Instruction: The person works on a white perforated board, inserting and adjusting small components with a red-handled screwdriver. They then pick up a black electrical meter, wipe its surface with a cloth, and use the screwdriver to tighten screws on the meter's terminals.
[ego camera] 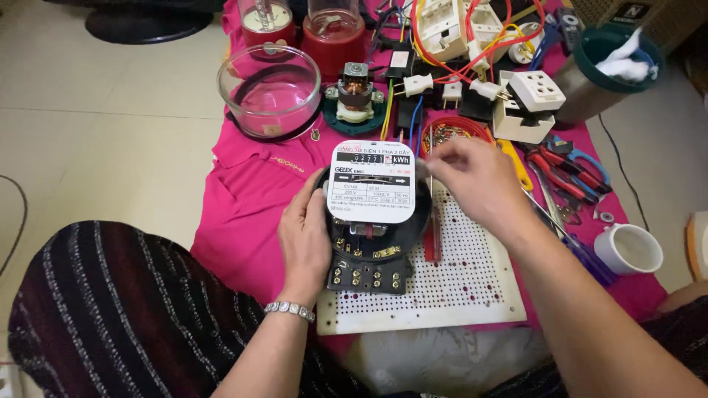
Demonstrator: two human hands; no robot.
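left hand [304, 234]: cupping the electricity meter [371, 214] at its 9 o'clock side, fingers curled
right hand [476, 180]: fingers pinching together at the meter's 2 o'clock; can't tell what's pinched
risk: meter's probably sliding off the white perforated board [457, 284] if that grip's loosening

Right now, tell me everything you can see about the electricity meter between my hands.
The electricity meter has a round black body, seemingly plastic, with a white rounded-square faceplate carrying a small number counter and printed text. Below the faceplate its inner parts are exposed, and a black terminal block with brass-coloured screws sits at its lower end. It rests on a white perforated board. The left hand cups its left side; the right hand pinches at its upper right edge.
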